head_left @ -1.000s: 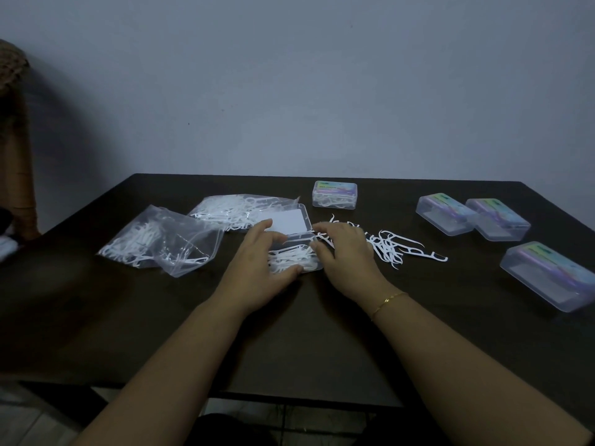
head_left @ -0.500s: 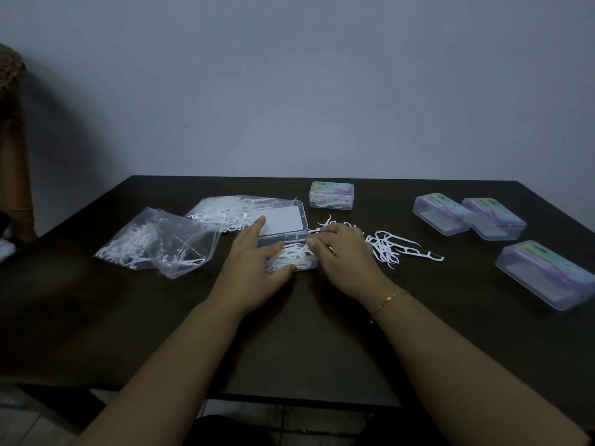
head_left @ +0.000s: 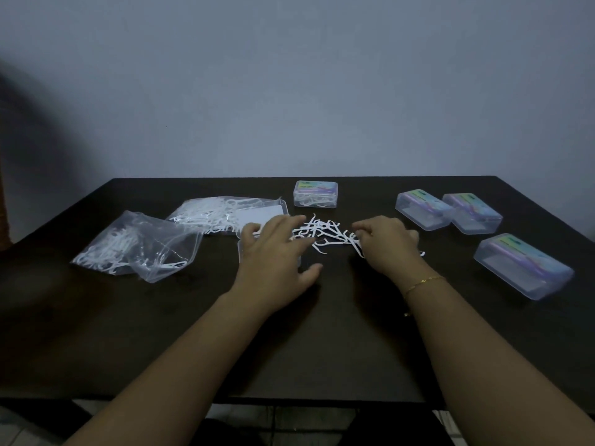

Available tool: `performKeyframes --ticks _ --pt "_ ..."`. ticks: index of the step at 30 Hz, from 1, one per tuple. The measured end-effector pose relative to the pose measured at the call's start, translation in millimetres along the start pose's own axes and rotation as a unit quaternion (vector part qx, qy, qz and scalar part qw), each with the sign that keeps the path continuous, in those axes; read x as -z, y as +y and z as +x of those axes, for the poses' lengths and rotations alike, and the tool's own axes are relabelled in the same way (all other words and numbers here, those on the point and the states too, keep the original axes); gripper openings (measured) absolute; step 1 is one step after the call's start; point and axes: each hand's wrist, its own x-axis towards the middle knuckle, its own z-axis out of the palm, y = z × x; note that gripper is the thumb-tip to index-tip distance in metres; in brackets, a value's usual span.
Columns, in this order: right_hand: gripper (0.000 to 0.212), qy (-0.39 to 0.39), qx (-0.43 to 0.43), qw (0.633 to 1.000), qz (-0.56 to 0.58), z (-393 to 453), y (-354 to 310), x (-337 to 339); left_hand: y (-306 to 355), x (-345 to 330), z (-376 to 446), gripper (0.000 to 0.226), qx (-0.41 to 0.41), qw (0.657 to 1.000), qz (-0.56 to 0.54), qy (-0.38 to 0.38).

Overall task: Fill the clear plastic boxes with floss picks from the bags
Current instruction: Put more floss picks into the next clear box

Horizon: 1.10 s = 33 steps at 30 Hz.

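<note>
Reaching over the open box (head_left: 244,252), the left hand (head_left: 273,252) spreads flat; the right hand (head_left: 386,243) curls its grip into loose floss picks (head_left: 322,233). One filled box (head_left: 315,194) sits at twelve o'clock; three empty boxes (head_left: 521,265) wait at two; both bags (head_left: 135,246) remain stocked.

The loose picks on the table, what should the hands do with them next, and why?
Probably the right hand should pinch up a few loose picks and carry them to the open box under the left hand. Its fingers already curl at the pile's edge, and the left hand lies spread over the box, beside the pile. Whether it grips any yet is unclear.
</note>
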Motion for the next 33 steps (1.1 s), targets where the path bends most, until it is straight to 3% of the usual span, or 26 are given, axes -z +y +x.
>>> performKeyframes --ticks 4,9,16,23,28,33 --pt "0.043 -0.039 -0.056 0.997 -0.025 5.2 29.7 13.7 39.2 -11.8 14.7 0.047 -0.010 1.000 0.004 -0.013" --pt "0.062 -0.090 -0.077 0.993 -0.015 2.7 49.9 24.5 77.3 -27.9 41.1 0.065 0.057 0.997 0.026 -0.048" --pt "0.065 -0.123 -0.074 0.988 -0.060 11.4 51.5 19.1 79.0 -46.9 55.6 0.082 0.128 0.987 0.010 -0.097" --pt "0.039 -0.069 -0.051 0.996 -0.003 18.2 52.4 7.4 66.4 -44.4 55.3 0.034 0.107 0.985 -0.076 -0.115" --pt "0.017 -0.056 -0.051 0.997 0.016 22.0 51.3 5.6 60.9 -38.6 56.8 0.029 0.107 0.982 -0.085 -0.133" --pt "0.017 -0.087 -0.077 0.993 0.006 24.0 50.4 9.8 63.0 -31.7 57.0 0.025 0.095 0.984 -0.055 -0.143"
